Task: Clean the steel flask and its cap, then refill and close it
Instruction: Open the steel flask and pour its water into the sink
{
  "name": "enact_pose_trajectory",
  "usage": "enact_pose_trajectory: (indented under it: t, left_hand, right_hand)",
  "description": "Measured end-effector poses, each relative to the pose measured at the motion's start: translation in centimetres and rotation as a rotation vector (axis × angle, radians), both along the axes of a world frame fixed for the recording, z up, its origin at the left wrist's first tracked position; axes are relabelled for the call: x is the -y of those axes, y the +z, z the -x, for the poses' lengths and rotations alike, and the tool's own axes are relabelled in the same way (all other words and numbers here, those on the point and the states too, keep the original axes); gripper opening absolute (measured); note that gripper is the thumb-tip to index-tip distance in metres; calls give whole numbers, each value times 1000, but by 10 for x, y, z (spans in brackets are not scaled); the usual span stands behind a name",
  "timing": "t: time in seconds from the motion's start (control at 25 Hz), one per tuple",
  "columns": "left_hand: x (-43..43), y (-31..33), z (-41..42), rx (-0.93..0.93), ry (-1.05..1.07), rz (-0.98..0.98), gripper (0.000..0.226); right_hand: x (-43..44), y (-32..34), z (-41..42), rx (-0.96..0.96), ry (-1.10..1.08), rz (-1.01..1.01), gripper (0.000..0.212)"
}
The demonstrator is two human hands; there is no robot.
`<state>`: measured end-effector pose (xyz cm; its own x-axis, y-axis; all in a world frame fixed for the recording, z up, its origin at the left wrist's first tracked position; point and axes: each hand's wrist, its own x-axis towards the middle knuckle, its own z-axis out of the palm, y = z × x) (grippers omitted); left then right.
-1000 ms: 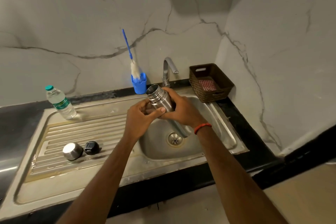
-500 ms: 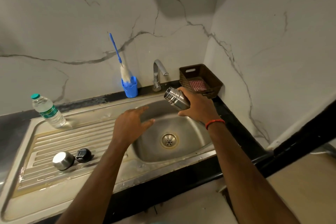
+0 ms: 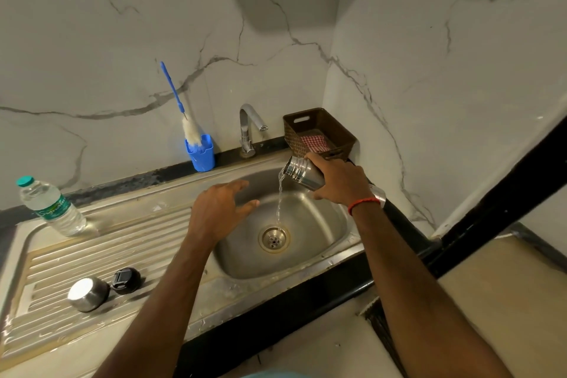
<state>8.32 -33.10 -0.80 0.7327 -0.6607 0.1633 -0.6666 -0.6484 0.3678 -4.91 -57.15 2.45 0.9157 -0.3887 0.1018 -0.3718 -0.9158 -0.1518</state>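
Note:
My right hand grips the steel flask above the right side of the sink basin. The flask is tilted with its mouth to the left, and a thin stream of water falls from it toward the drain. Over the basin's left rim hovers my left hand, fingers spread and holding nothing. On the ribbed drainboard at the front left lie the steel cup cap and, beside it, the black stopper.
A plastic water bottle with a teal cap stands at the drainboard's back left. A blue holder with a bottle brush sits left of the tap. A brown basket holding a checked cloth fills the back right corner.
My left hand let go of the flask and moved left. My right hand carried the flask to the right and tipped it, and water now pours out into the basin.

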Motion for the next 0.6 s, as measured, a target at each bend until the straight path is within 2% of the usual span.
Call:
enact_pose_trajectory:
  t: [0.6]
  left_hand:
    - [4,-1,-5,-31,-72,27,64]
  right_hand:
    - [9,17,8,-40,-100,122,91]
